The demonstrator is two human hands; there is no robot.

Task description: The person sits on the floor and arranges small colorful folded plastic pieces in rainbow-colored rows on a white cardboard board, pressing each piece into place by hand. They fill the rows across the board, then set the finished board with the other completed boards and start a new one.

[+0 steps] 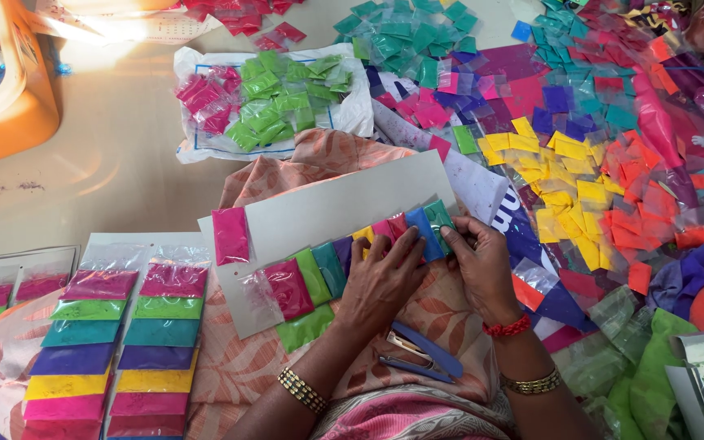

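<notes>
- Nearest of all, patterned orange cloth [238,367] over the lap, with a blue stapler [425,352] lying on it just below both wrists.
- Gold bangle [303,391] on the left wrist; red bead band [508,327] and gold bangle [533,383] on the right.
- Left hand [380,281] pressed flat, fingers [405,244] spread and not gripping, holding down the row of powder packets [319,277] on the grey card [336,204].
- Right hand [482,261] just beside it, fingers [459,236] pinching the green packet [440,218] at the right end of the row, next to a blue packet [421,232].
- Row running left from the fingers: pink, yellow, purple, teal, green, pink, overlapping like tiles, touching the card.
- One lone pink packet [231,235] on the card, well left of the fingers.
- Far left of the fingers, finished cards [124,342] with stacked bands of packets in pink, green, teal, purple, yellow.
- Right of the fingers, loose heaps of yellow packets [560,191] and orange packets [637,212] on the floor.
- Beyond the fingers, a white bag [352,110] carrying green and pink packets.
- Farther still, teal packets [405,37] scattered, and an orange plastic tub [10,106] at far left.
</notes>
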